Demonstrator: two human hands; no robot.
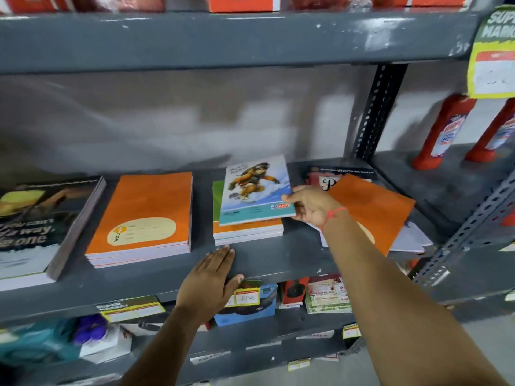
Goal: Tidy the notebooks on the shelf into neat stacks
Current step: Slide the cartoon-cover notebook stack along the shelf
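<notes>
Four groups of notebooks lie along the grey shelf [278,254]. At far left sits a thick dark stack [41,227] with white lettering on its cover; just right of it, an orange stack [142,215] with a cream label, its edges squared. Further right is a short middle stack [245,231] of orange and green covers, and on top of it a blue notebook [255,190] with a cartoon figure, lying askew, its right edge overhanging the stack.

The right hand [312,206] — a red thread at the wrist — has its grip closed on that blue notebook's right edge, thumb above and fingers under. Behind the forearm a loose orange notebook [373,210] lies tilted over an untidy right pile [340,176] of dark and white covers.

The left hand [209,282] lies flat and open on the shelf's front lip, fingers together, their tips near the middle stack's front edge; it holds nothing.

Price tags [245,296] hang on the lip beside that hand. Two red bottles [443,132] lean on the neighbouring shelf at right, under a yellow-green sign [493,54].
</notes>
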